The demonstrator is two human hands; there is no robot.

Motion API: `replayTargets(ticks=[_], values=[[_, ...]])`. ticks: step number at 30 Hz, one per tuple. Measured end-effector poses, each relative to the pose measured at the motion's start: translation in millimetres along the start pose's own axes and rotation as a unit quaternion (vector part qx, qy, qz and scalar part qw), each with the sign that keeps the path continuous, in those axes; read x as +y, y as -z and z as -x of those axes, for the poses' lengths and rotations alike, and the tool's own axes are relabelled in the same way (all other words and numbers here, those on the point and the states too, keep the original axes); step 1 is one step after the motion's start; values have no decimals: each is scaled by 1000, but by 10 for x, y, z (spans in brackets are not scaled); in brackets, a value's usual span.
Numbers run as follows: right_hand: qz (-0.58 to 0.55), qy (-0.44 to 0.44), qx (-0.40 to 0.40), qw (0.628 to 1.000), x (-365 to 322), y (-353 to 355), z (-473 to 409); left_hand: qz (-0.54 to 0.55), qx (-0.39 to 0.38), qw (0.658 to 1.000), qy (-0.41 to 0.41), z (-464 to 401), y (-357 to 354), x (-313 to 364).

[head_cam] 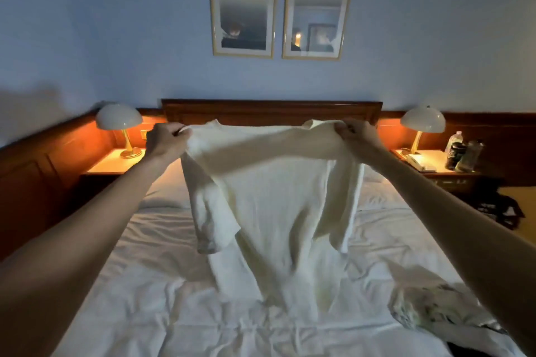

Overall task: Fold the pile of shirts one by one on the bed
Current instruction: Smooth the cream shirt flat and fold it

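The person is holding a pale shirt up over the bed, arms stretched out ahead. The left hand is pinching one shoulder of the shirt and the right hand is pinching the other, each grip closing on the cloth near the top seam. The shirt is hanging between them with the neckline facing the headboard, one short sleeve drooping on the left, and the hem trailing down onto the rumpled sheet. A crumpled patterned garment is lying on the bed at the lower right, probably the rest of the pile.

The step in hand looks like spreading the shirt flat before folding. To do it well, the person should be keeping both shoulders level and the cloth taut, then letting the hem settle first and laying the body away toward the headboard so no creases get trapped underneath. Both sleeves will likely need pulling out sideways afterward. Landing it clear of the patterned garment will be keeping the folding space free.
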State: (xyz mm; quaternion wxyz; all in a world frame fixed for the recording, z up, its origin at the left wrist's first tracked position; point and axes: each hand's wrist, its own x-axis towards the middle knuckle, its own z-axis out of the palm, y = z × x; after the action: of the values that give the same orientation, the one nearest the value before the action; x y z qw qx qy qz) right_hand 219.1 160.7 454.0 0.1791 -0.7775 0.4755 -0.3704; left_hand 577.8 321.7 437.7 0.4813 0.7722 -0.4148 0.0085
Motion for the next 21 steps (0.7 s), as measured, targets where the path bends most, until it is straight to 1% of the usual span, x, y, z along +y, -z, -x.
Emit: replayTargets(ticks=[2, 4, 5, 7, 8, 10, 12, 16, 18, 19, 21], values=[[-38, -28, -33, 998, 12, -292, 258, 61, -5, 995, 84, 84, -98, -351], [-118, -51, -74, 989, -76, -587, 525, 154, -23, 972, 174, 131, -91, -625], [-158, -61, -95, 981, -152, -728, 645, 205, -34, 957, 203, 120, -29, -726], [-237, -72, -141, 959, -357, -968, 848, 274, -32, 932, 233, 33, 161, -846], [-279, -75, -165, 943, -489, -1078, 934, 298, -19, 924, 238, -44, 278, -869], [-364, -81, -207, 904, -792, -1260, 1097, 325, 34, 913, 242, -246, 527, -862], [-435, -84, -251, 861, -1107, -1392, 1261, 327, 87, 915, 218, -471, 744, -777], [-546, -91, -338, 761, -1538, -1548, 1484, 261, 134, 943, 157, -901, 908, -387], [-593, -101, -346, 720, -1575, -1560, 1487, 244, 129, 952, 136, -1095, 801, -152], [-609, -108, -337, 710, -1546, -1539, 1472, 248, 119, 952, 134, -1157, 695, -28], [-620, -122, -310, 711, -1383, -1479, 1438, 263, 89, 951, 133, -1266, 351, 148]])
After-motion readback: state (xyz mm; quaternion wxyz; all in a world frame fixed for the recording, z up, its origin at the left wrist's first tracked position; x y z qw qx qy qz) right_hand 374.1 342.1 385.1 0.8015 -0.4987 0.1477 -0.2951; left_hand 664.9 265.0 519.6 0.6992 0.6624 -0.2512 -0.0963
